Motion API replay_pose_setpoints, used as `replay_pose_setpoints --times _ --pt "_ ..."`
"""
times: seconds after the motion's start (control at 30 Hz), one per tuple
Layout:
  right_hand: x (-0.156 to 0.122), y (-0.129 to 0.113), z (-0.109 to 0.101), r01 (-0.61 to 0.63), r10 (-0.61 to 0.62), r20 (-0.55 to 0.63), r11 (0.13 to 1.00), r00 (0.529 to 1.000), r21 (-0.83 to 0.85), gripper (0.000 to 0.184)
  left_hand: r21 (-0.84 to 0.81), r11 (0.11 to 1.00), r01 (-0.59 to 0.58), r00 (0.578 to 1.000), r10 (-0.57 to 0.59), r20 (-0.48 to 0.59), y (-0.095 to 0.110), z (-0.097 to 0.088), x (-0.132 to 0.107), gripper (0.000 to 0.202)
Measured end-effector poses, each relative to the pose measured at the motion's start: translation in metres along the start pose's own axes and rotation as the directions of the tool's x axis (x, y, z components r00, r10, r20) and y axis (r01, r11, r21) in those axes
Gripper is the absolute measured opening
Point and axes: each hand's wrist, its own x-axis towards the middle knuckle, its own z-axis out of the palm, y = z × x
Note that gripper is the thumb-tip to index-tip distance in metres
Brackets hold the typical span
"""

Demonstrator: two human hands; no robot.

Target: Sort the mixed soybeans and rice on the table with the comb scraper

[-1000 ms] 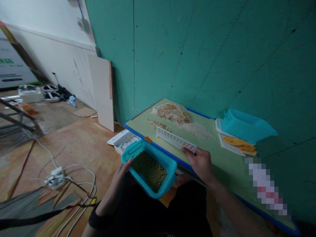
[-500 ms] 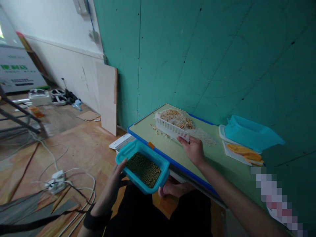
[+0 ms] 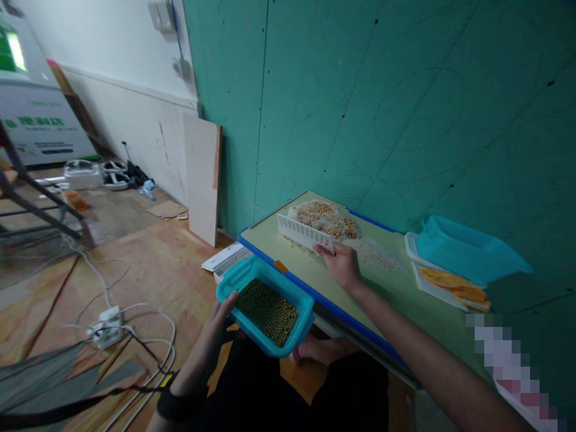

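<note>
My left hand [image 3: 221,318] grips the left rim of a turquoise plastic container [image 3: 294,289], thumb over the edge. Soybeans [image 3: 276,318] cover its bottom, partly in shadow. The container is held over my lap, by the blue front edge of the table. My right hand [image 3: 344,267] is closed on one end of a white slotted plastic strip [image 3: 306,234], which stands on its long edge above the tabletop. Just behind the strip lies a heap of soybeans mixed with white grains [image 3: 335,221]. Whether the strip touches the tabletop is hard to tell.
A blue-rimmed table [image 3: 382,306] stands against the green wall [image 3: 315,90]. On its right are a blue bin [image 3: 470,249] and an orange cloth [image 3: 454,286] over white trays. A power strip [image 3: 107,327] with cables lies on the floor, left. A board [image 3: 201,180] leans on the wall.
My right hand has moved the slotted strip left and toward the table's front edge, away from the heap. My left hand keeps hold of the container. The view has shifted slightly.
</note>
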Motion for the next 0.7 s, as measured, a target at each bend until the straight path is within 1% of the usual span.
replay_pose_setpoints --times 0.2,0.3,0.4,0.53,0.6,0.7 --pt "-0.003 -0.002 -0.001 0.000 -0.001 0.019 0.998 1.000 0.055 0.023 0.000 1.000 0.013 1.000 -0.013 -0.018 0.002 0.001 0.001 0.074" --pt "-0.006 -0.004 -0.002 -0.008 0.005 0.029 0.995 1.000 0.096 0.022 -0.001 1.000 -0.013 1.000 0.013 -0.010 0.002 0.002 -0.002 0.072" --pt "-0.012 -0.009 -0.005 -0.044 0.038 0.051 0.992 0.998 0.117 0.027 0.005 0.999 -0.042 0.999 0.042 0.019 0.002 0.003 -0.006 0.068" --pt "-0.027 -0.021 -0.016 -0.121 0.103 0.110 0.977 0.989 0.175 0.028 -0.021 0.998 -0.063 0.997 0.064 0.033 -0.001 0.003 -0.008 0.070" --pt "-0.039 -0.029 -0.022 -0.151 0.123 0.139 0.966 0.983 0.211 0.027 -0.030 0.997 -0.064 0.997 0.065 0.029 -0.003 0.002 -0.007 0.071" --pt "-0.060 -0.041 -0.031 -0.174 0.136 0.175 0.960 0.975 0.221 0.028 -0.028 0.998 -0.056 0.998 0.057 0.013 -0.005 0.003 -0.006 0.071"
